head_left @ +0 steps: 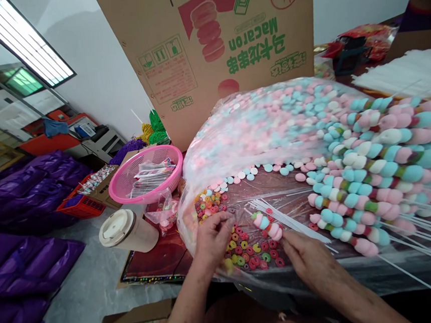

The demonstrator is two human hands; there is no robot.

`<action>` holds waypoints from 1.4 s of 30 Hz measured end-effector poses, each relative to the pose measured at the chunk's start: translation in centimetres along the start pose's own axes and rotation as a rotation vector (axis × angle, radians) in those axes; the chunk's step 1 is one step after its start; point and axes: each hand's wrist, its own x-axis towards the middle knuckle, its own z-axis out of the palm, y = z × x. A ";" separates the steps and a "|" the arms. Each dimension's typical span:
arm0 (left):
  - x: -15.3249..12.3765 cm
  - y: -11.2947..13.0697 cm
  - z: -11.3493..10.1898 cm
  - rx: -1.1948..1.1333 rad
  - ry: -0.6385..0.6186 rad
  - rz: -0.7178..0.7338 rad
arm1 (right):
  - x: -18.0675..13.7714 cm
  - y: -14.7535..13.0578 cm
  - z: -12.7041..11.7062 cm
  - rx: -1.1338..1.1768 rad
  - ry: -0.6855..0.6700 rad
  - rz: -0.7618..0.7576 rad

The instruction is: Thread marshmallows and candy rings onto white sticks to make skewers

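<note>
My right hand (pixel 302 254) grips the lower end of a candy skewer (pixel 268 225), threaded with pink, blue and white marshmallows and a red and a green ring. The skewer's white tip sticks out at its upper left end. My left hand (pixel 216 234) is pinched just left of that tip, over the ring candies; whatever its fingers hold is too small to make out. Red, yellow and green ring candies (pixel 246 249) lie loose between my hands. Bare white sticks (pixel 288 220) lie in a bundle behind the skewer.
Finished skewers (pixel 382 167) are piled at the right. A plastic-covered heap of marshmallows (pixel 265 122) lies behind, with a cardboard box (pixel 209 46) upright beyond it. At the left stand a pink basket (pixel 145 155) of packets and a lidded cup (pixel 139 233).
</note>
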 end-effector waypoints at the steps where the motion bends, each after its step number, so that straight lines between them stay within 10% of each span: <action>1: 0.4 -0.1 -0.3 0.159 -0.015 0.021 | 0.0 0.3 0.1 0.014 0.022 -0.012; 7: 1.9 -0.1 0.3 0.717 -0.179 0.051 | -0.4 0.6 0.4 -0.022 -0.008 -0.007; 15: 1.2 0.0 0.4 -0.466 -0.012 -0.426 | 0.1 -1.0 -0.4 -0.164 -0.197 0.087; 19: 0.4 0.2 1.2 -0.622 0.034 -0.420 | 0.3 -2.0 -0.6 -0.267 -0.242 0.148; 26: 0.3 1.0 2.2 -0.279 0.009 -0.056 | 1.4 -1.6 0.0 -0.171 -0.099 0.120; 33: 9.0 -0.2 -0.9 0.431 0.103 -0.138 | 9.6 0.1 -0.6 0.038 0.146 0.098; 42: 10.4 -2.8 -1.9 0.445 0.119 -0.065 | 19.5 -0.1 2.1 0.000 -0.049 0.104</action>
